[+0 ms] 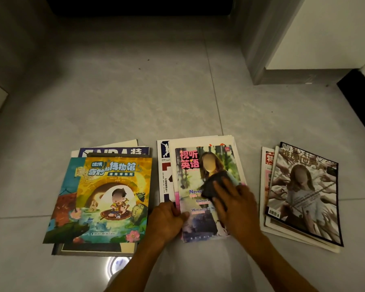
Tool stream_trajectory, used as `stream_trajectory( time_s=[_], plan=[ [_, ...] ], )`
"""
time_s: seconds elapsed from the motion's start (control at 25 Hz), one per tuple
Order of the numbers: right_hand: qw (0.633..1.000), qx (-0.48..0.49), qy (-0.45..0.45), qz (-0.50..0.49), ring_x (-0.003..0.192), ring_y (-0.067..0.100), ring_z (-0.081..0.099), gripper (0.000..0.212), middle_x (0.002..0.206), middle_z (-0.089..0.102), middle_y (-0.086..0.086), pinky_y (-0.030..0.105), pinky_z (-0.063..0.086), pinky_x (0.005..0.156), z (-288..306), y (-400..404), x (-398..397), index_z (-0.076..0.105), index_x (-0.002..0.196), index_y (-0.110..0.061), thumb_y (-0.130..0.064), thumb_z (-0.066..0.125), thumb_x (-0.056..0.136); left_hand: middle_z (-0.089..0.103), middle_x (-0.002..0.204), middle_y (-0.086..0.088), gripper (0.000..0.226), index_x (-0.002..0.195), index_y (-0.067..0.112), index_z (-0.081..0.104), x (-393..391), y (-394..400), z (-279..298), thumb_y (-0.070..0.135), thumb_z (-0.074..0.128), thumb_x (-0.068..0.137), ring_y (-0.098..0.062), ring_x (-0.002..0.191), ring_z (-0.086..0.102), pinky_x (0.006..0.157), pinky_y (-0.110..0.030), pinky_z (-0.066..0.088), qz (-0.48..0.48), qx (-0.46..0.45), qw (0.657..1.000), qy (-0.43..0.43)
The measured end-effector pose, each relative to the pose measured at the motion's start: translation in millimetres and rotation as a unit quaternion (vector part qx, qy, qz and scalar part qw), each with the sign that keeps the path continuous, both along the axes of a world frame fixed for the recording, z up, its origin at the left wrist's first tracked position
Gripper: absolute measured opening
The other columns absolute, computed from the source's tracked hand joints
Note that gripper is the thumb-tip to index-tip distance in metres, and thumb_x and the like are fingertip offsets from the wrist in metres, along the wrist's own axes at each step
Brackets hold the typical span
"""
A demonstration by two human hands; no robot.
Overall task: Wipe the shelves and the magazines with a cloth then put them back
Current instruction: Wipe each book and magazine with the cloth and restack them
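On the grey tiled floor (pixel 135 106), right hand (pixel 238 205) presses a dark cloth (pixel 214 186) flat-fingered on the middle magazine (pixel 200 178), left hand (pixel 167 220) pinching its edge.

Dark cloth (pixel 211 186) mostly hidden beneath the right hand (pixel 234 205), lower magazines in three floor stacks largely covered, both forearms cut off at bottom edge, wiped cover's (pixel 200 199) lettering blurred.

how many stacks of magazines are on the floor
3: left stack under the cartoon cover, middle stack under both hands, right stack lying apart. How many magazines each holds is hidden.
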State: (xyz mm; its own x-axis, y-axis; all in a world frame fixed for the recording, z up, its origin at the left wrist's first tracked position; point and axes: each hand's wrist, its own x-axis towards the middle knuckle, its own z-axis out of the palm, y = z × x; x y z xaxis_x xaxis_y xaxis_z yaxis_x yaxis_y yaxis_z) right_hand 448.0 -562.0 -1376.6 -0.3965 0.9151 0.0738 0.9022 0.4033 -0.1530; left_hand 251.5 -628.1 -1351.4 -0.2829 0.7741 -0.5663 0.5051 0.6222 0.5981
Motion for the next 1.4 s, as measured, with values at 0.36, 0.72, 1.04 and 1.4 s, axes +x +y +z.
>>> stream_trajectory(
  time_s=[0.36,0.72,1.04,1.4],
  plan=[
    [0.998,0.003,0.057,0.023,0.09,0.034,0.064,0.069,0.107,0.066,0.014,0.044,0.054,0.074,4.1,14.9,-7.9,0.044,0.135,-0.025,-0.033,0.079,0.075,0.048,0.142,0.005,0.078,0.145,0.046,0.024,-2.3,-7.6,-6.9,0.021,0.067,0.086,-0.014,0.129,0.046,0.103,-0.041,0.046,-0.028,0.074,0.995,-0.063],
    [0.998,0.002,0.05,0.025,0.138,0.033,0.033,0.041,0.146,0.044,0.008,0.055,0.03,0.11,-9.4,43.3,-29.4,0.057,0.13,-0.021,-0.042,0.041,0.097,0.048,0.141,0.008,0.084,0.138,0.059,0.02,-3.4,-6.8,-10.4,0.015,0.068,0.085,-0.013,0.129,0.045,0.104,-0.04,0.046,-0.02,0.079,0.992,-0.096],
    [0.991,-0.006,0.073,0.116,0.124,0.034,0.052,0.041,0.136,0.056,0.008,0.049,0.037,0.105,-4.7,60.7,-50.7,0.061,0.126,-0.021,-0.027,0.067,0.087,0.05,0.131,0.019,0.081,0.138,0.051,0.016,-3.0,-6.6,-8.7,0.016,0.067,0.086,-0.003,0.122,0.047,0.101,-0.027,0.045,-0.014,0.094,0.991,-0.096],
    [0.974,-0.113,0.111,0.164,0.139,0.025,0.032,0.04,0.149,0.041,-0.001,0.047,0.024,0.114,8.6,103.3,-90.5,0.054,0.136,-0.025,-0.028,0.053,0.096,0.052,0.137,0.01,0.079,0.142,0.051,0.018,-6.2,-6.8,-17.7,0.02,0.066,0.087,-0.014,0.123,0.052,0.098,-0.038,0.051,-0.019,0.072,0.992,-0.097]
  ],
)
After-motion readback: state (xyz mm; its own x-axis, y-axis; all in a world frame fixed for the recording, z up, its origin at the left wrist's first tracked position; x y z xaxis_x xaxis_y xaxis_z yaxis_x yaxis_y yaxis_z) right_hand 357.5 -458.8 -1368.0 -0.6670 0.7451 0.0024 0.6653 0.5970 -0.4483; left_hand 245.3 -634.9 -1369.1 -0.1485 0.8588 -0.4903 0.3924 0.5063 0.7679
